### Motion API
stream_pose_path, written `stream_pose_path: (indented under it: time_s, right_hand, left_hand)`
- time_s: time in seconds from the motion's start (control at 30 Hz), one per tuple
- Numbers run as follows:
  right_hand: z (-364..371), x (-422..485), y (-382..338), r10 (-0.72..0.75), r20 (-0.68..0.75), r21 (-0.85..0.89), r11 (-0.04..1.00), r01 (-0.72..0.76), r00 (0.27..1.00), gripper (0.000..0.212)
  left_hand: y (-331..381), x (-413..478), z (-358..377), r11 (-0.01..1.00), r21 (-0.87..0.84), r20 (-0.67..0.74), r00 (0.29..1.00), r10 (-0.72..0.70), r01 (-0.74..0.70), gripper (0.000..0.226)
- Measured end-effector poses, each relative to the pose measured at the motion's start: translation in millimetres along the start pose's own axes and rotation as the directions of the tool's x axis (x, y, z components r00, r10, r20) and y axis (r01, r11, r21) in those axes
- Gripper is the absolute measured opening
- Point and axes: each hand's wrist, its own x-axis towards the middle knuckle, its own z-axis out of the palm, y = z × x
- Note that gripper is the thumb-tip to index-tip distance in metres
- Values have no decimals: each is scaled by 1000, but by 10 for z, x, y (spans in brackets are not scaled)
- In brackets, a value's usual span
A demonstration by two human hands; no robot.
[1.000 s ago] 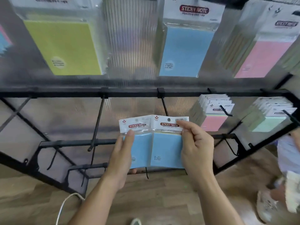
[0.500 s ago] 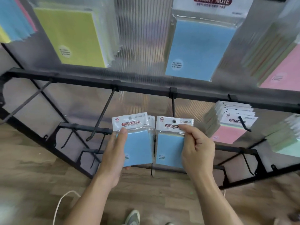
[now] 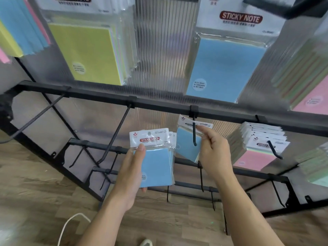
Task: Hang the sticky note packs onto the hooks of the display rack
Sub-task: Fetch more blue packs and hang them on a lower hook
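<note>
Since half a second ago: single blue pack now threaded on hook, tilted, slid up toward rail; right hand fingers pinch its header. Fingers of left hand still grip remaining packs, just left.

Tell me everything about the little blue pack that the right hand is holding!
It is a small sticky note pack: a blue pad in clear plastic wrap with a white printed header card. It hangs tilted, and its header seems threaded on the black hook under the rail. The right hand pinches its header edge.
</note>
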Motion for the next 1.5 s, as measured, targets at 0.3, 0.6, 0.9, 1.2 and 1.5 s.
stream_pose_path:
  time_s: [0.3,0.6,0.9,1.2,1.5]
  right_hand:
    - [-81,135,-8,11,46,-44,999,-9,999,45]
    - [-69,-358,-419,-203,-101,273,936,223,974,7]
    - [55,-590,-298,-72,-33,219,973,77,997,24]
    - [0,-703,-255,31,-82,342,940,-1,996,15]
    - [-47,-580,-114,-40,-212,189,979,81,977,28]
  left_hand:
    - [97,75,71,1000,8,80,997,8,-9,54]
    - [32,21,95,997,-78,222,975,0,17,55]
    - [-157,-119,67,992,-127,258,964,56,-24,46]
    - [-207,-152,84,998,17,174,984,48,-52,46]
    - [-95,-73,-77,998,14,-36,997,63,-62,36]
